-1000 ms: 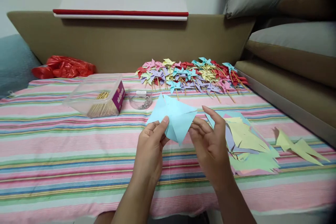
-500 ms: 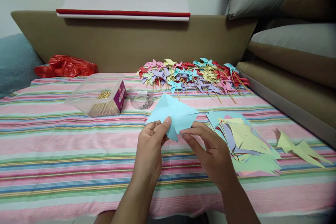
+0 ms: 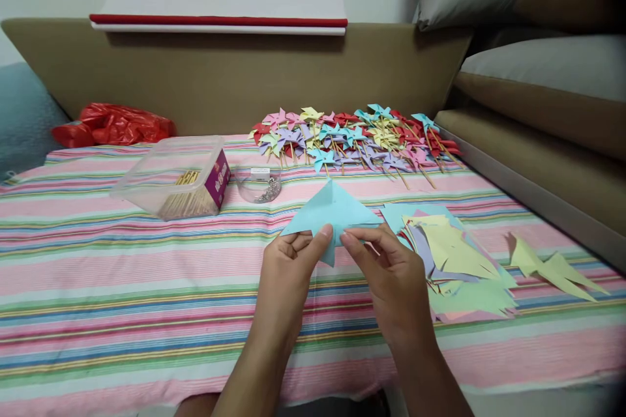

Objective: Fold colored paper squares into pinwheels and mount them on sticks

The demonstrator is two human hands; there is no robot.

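A light blue sheet of pinwheel paper [image 3: 330, 205], cut in from its corners, is held above the striped cloth. My left hand [image 3: 293, 260] pinches its lower left part, thumb on top and fingers beneath. My right hand [image 3: 391, 267] grips the lower right part between thumb and fingers, the two thumbs close together. One pointed corner hangs down between the hands. To the right of my right hand lies a pile of cut coloured paper sheets [image 3: 460, 254], and a separate yellow cut sheet [image 3: 552, 267] rests beyond it.
Finished paper pinwheels on sticks [image 3: 362, 140] lie heaped at the back. Left of centre stand a clear plastic box of wooden sticks [image 3: 195, 189] and a round clear dish of small metal pieces [image 3: 261, 186]. A red plastic bag [image 3: 120, 124] sits back left; cushions [image 3: 548, 78] stack at right.
My right hand has moved in toward the left, its thumb now on top of the blue paper. The paper's lower right corner has been brought inward. The view has shifted slightly.
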